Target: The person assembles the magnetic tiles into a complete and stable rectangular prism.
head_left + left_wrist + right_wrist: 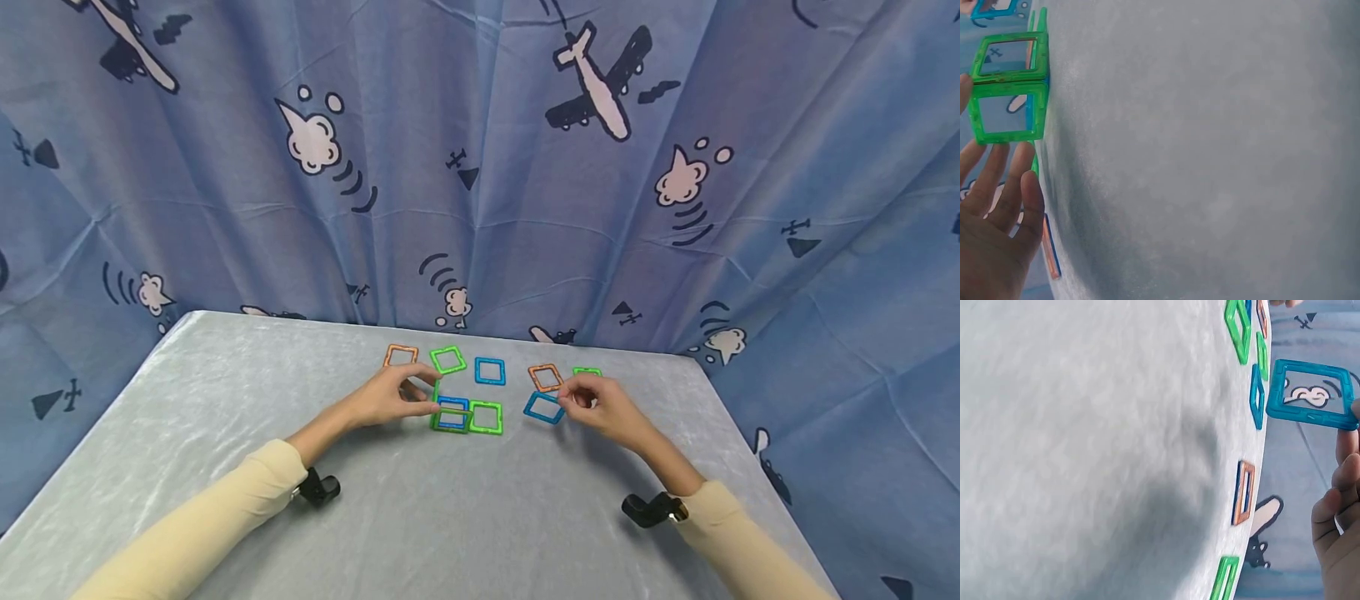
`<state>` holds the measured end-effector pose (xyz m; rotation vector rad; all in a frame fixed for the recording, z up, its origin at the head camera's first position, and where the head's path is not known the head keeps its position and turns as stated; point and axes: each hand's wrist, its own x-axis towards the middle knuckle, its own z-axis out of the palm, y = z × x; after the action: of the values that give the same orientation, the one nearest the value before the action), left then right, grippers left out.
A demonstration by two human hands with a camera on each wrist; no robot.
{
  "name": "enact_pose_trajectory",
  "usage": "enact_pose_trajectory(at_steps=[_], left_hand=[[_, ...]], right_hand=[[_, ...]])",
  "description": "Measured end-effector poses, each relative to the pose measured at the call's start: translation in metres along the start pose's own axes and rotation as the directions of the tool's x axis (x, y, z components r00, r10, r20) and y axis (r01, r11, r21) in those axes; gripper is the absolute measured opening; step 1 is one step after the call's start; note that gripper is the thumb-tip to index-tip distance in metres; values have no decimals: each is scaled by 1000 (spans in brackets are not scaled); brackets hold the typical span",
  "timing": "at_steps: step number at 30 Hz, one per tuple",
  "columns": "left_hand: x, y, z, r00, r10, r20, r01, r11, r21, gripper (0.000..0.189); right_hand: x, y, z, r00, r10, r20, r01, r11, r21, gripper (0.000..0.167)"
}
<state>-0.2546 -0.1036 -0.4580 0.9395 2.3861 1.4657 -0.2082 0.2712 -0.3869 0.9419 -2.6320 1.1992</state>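
Observation:
My left hand (390,395) grips a small structure of square-framed magnetic tiles by its left side, thumb and fingertips at the edges. Two green tiles of it, a nearer one (1007,112) and another (1010,57) alongside, stand upright in the left wrist view. Inside its outline the head view shows a blue tile (452,402). Flat against its right side lies a green tile (486,418). My right hand (600,404) pinches a blue magnetic tile (1311,417) at one corner, raised above the table. The palm side of the right hand is partly cut off in its wrist view.
Along the back of the grey-covered table (337,533) lie loose tiles: orange (402,347), green (447,360), blue (490,372), another orange (545,377) and a green one (587,370) partly behind my right hand. A patterned blue curtain (420,167) hangs behind.

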Motion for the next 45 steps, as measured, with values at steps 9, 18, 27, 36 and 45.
enact_pose_trajectory(at_steps=[9, 18, 27, 36, 45], left_hand=[[1, -2, 1, 1000, 3, -5, -3, 1000, -6, 51], [1, -3, 1, 1000, 21, -11, -21, 1000, -23, 48], [0, 0, 0, 1000, 24, -13, -25, 1000, -4, 50], [-1, 0, 0, 1000, 26, -12, -26, 1000, -4, 51], [-2, 1, 0, 999, 32, -7, -32, 999, -4, 51]], right_hand=[[7, 25, 19, 999, -2, 51, 1, 1000, 20, 16], [15, 27, 36, 994, -66, 89, 59, 995, 83, 17], [23, 23, 55, 984, -112, 135, 96, 988, 119, 14], [28, 23, 64, 981, -59, 187, 37, 992, 120, 13], [30, 24, 69, 978, -48, 205, 24, 993, 119, 13]])
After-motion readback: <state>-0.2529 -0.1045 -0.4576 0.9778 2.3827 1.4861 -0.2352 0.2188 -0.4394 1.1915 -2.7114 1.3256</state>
